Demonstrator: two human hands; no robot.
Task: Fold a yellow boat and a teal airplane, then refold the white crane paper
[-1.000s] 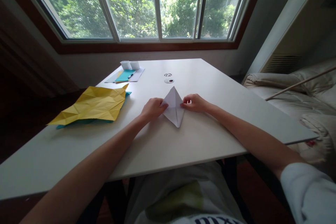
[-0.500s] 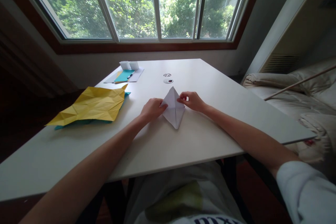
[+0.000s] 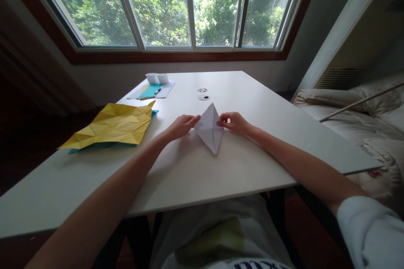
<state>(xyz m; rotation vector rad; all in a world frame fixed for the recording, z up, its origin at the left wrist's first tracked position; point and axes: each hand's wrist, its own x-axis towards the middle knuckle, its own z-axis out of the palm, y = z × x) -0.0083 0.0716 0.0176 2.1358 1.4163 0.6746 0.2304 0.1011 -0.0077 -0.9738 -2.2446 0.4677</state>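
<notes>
A sheet of white paper (image 3: 208, 128), folded into a kite-like diamond with a crease down its middle, is tilted above the near-middle of the white table (image 3: 176, 185). My left hand (image 3: 183, 127) is closed at its left edge, thumb and fingers together there; the fingers behind the edge are partly hidden. On the opposite side, my right hand (image 3: 234, 123) pinches the right edge between thumb and forefinger. The lower point of the diamond faces me.
To the left lies a large creased yellow sheet (image 3: 110, 126) over a teal sheet (image 3: 154, 113). Farther back are a small teal paper (image 3: 151, 90), a pen (image 3: 158, 91) and two white folded paper boxes (image 3: 157, 78). Two round table inserts (image 3: 203, 97) lie beyond the diamond.
My left thumb has slid off the paper's face to its left edge. The diamond has turned slightly and its left side looks more tilted. My right hand keeps its pinch.
</notes>
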